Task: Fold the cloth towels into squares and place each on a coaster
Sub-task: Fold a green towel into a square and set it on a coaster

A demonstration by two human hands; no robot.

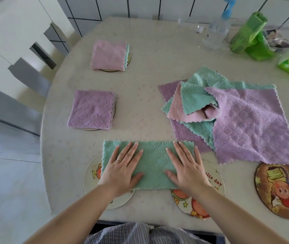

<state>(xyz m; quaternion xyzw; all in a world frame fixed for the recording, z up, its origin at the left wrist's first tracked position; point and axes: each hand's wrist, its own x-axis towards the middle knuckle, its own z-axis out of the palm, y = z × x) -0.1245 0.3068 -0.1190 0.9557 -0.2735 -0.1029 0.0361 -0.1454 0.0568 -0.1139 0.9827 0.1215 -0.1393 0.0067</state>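
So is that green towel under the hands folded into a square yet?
Not yet. The green towel is a long rectangle, spanning two coasters, with both hands flat on it.

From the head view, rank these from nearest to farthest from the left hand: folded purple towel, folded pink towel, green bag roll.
From the left hand:
1. Folded purple towel, just beyond it, table's left side.
2. Folded pink towel, farther back, left.
3. Green bag roll, far right corner.

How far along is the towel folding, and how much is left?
Two look done: a pink towel and a purple towel sit folded square, each on a coaster. In hand: both hands, left and right, press flat a green towel folded into a strip, lying across two coasters. Left: a heap of unfolded towels, and a brown coaster bare.
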